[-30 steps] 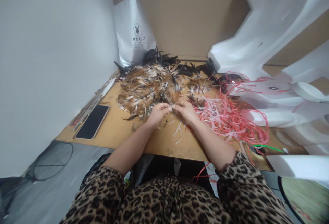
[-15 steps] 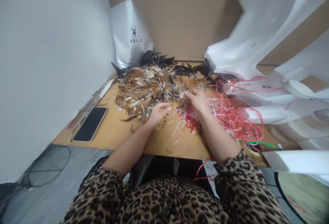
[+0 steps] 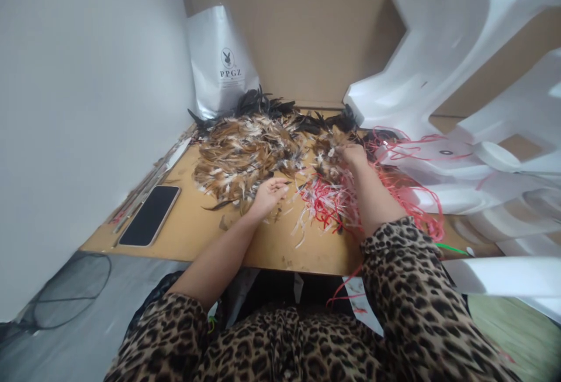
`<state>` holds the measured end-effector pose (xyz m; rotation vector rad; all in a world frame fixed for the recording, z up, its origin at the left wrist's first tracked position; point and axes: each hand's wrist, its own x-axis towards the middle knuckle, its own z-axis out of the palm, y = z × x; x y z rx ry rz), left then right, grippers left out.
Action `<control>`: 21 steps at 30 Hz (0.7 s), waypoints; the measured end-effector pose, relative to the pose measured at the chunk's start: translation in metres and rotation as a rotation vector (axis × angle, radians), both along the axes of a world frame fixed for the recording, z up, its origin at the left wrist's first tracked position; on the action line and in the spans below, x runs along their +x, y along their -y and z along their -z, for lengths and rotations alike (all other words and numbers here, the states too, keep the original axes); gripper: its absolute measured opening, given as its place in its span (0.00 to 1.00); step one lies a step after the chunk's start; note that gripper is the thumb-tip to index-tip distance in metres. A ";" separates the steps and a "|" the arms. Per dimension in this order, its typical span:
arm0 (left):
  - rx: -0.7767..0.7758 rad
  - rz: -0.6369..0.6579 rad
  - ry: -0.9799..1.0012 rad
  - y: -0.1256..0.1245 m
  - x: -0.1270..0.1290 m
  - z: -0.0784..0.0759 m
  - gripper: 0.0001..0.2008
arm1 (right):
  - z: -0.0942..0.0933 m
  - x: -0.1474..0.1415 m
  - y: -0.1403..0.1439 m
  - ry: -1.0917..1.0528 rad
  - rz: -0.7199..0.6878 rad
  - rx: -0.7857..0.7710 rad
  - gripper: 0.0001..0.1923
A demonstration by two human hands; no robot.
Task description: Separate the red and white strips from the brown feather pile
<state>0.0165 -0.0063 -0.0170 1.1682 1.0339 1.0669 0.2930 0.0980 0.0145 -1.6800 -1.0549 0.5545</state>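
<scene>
My left hand (image 3: 270,196) is held low over the tabletop at the front edge of the brown feathers (image 3: 236,154). Its thumb and fingers are pinched together, and a thin dark sliver too small to name shows at the tips. Farther right, my right hand (image 3: 354,155) is closed at a smaller clump of brown and white feathers (image 3: 324,157). A pale feather tip (image 3: 332,152) shows at its fingertips; the fingers are partly hidden. Below that hand, red and white strings (image 3: 326,198) lie in a tangled heap, continuing behind my right forearm.
Black feathers (image 3: 258,101) line the back of the brown table (image 3: 280,250). A silver bag (image 3: 221,49) stands behind them. A phone (image 3: 149,216) lies at the left beside thin sticks. White foam-like pieces (image 3: 394,93) crowd the right side, near a green strip (image 3: 453,249).
My right hand has moved right and slightly away from me, with a pale tip still at its fingers. My left hand stays almost in place. The view has shifted slightly.
</scene>
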 end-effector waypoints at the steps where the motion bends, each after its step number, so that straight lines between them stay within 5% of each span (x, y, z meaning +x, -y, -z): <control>1: 0.002 -0.002 0.000 0.000 0.000 0.000 0.18 | -0.001 -0.001 -0.001 -0.035 -0.002 -0.012 0.10; 4: 0.016 -0.004 0.012 0.000 0.000 -0.001 0.17 | -0.012 -0.003 0.002 -0.183 -0.052 -0.015 0.13; 12: 0.244 -0.059 0.123 0.000 -0.003 -0.005 0.25 | -0.068 -0.046 0.058 -0.504 -0.565 0.092 0.20; 16: 0.315 0.041 0.179 0.004 -0.008 -0.015 0.29 | -0.070 -0.090 0.091 -0.489 -0.807 -0.007 0.14; 21: 0.263 0.203 0.089 0.004 -0.008 -0.012 0.21 | -0.059 -0.124 0.099 -0.561 -0.977 -0.088 0.13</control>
